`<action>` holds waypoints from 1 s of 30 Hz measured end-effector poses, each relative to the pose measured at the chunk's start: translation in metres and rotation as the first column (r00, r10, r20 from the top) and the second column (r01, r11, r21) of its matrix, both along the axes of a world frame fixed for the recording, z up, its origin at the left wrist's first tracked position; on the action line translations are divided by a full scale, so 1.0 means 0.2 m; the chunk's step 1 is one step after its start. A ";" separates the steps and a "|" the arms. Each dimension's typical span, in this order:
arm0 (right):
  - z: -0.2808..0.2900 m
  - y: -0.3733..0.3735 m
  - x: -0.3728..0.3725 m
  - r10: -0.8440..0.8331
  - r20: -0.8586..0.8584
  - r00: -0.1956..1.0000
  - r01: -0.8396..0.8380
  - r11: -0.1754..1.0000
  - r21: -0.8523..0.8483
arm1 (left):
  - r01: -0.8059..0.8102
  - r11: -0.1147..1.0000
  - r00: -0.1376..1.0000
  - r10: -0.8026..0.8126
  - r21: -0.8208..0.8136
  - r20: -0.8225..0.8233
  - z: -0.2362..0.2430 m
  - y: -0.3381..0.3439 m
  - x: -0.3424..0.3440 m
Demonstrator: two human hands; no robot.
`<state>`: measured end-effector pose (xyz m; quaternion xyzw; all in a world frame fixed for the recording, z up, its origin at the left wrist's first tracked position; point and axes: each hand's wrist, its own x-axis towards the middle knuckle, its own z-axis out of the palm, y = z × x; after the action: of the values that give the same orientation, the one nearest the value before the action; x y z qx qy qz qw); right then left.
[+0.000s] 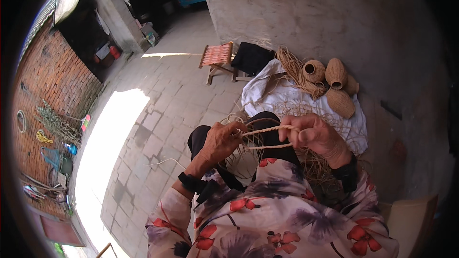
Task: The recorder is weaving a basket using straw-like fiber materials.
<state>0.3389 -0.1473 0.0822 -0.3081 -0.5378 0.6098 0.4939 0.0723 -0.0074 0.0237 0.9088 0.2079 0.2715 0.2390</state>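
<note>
Between my hands, above my lap, stretches a tan twisted cord [265,130] with a second strand [267,147] running below it. My left hand [221,139] has its fingers curled closed on the cord's left end. At the other end, my right hand [315,134] pinches the cord between thumb and fingers. Loose pale strands [239,162] hang in an open tangle under my left hand and between my knees. More loose strands [320,169] lie below my right hand. Both wrists wear black bands.
Ahead to the right, a white cloth [258,91] carries several woven vase-shaped baskets [336,72] and a bundle of tan fibre [292,69]. A folding stool [216,55] with a red woven seat stands beside a black-topped one [251,57]. A plaster wall [306,14] rises behind; a brick wall [57,67] runs left.
</note>
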 end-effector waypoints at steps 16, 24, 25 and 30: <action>-0.24 0.00 1.02 -0.848 0.479 0.227 0.893 0.377 0.244 | -0.318 0.947 0.945 0.321 0.050 -0.062 -0.08 0.01 0.05; -0.53 0.29 0.32 -0.654 0.502 0.566 0.656 0.726 0.206 | -0.270 0.922 0.957 0.290 -0.278 0.032 -0.04 0.01 0.04; -0.51 0.31 0.21 -0.641 0.434 0.633 0.603 0.760 0.242 | -0.215 0.887 0.957 0.276 -0.409 0.094 -0.03 0.00 0.03; -0.38 0.38 -0.24 -0.527 0.456 0.717 0.369 0.843 0.393 | -0.036 0.670 0.952 0.249 -0.742 0.179 0.01 -0.02 -0.01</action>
<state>0.2913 -0.0720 0.0069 -0.5198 -0.6429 0.2759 0.4904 0.0708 -0.0110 0.0266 0.6735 0.3359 0.3028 0.5847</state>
